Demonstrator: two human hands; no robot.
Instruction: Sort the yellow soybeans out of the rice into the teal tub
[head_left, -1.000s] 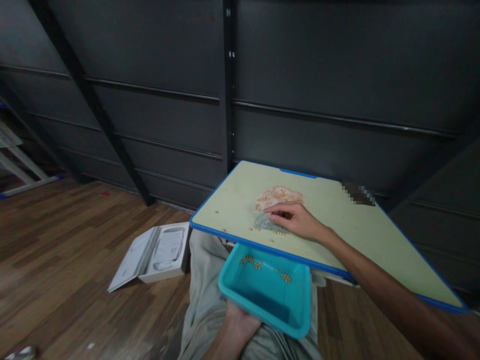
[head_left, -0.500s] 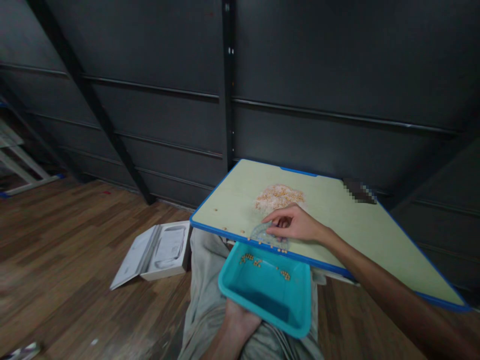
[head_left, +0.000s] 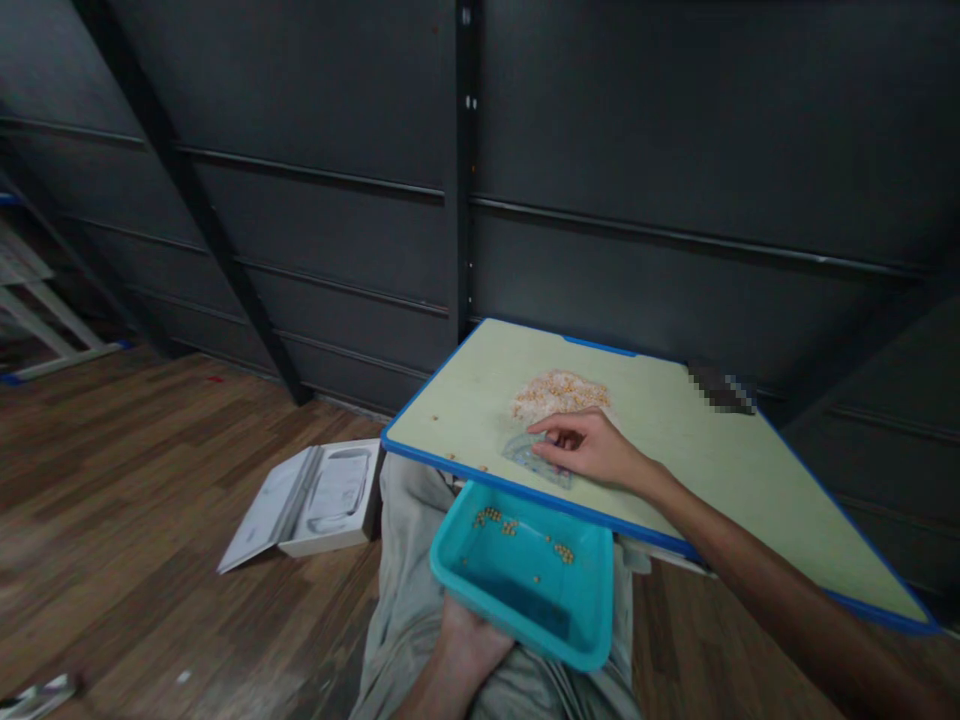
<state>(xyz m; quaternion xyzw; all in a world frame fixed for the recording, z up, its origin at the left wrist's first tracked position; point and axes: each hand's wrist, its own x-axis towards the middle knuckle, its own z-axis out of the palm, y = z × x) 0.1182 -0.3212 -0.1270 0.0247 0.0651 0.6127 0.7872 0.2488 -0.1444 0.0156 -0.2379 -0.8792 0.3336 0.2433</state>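
Observation:
My right hand [head_left: 592, 447] rests on the pale green table [head_left: 675, 430], its fingers pinched on a clear plastic protractor [head_left: 534, 457] lying flat near the table's front edge. Just behind the hand lies a heap of mixed grains [head_left: 559, 394]. A few loose yellow kernels dot the tabletop at the front left. My left hand [head_left: 469, 648] grips the underside of a teal plastic tub [head_left: 525, 570], held over my lap just below the table's blue edge. Several yellow kernels lie inside the tub.
An open white box [head_left: 307, 500] lies on the wooden floor to the left of my knees. A dark metal wall with a slanted brace stands behind the table. A blurred patch sits at the table's far right corner.
The protractor was drawn to the table's front edge with kernels before it, then pulled back toward the grain heap. More kernels lie in the tub now. The tub shifted slightly left.

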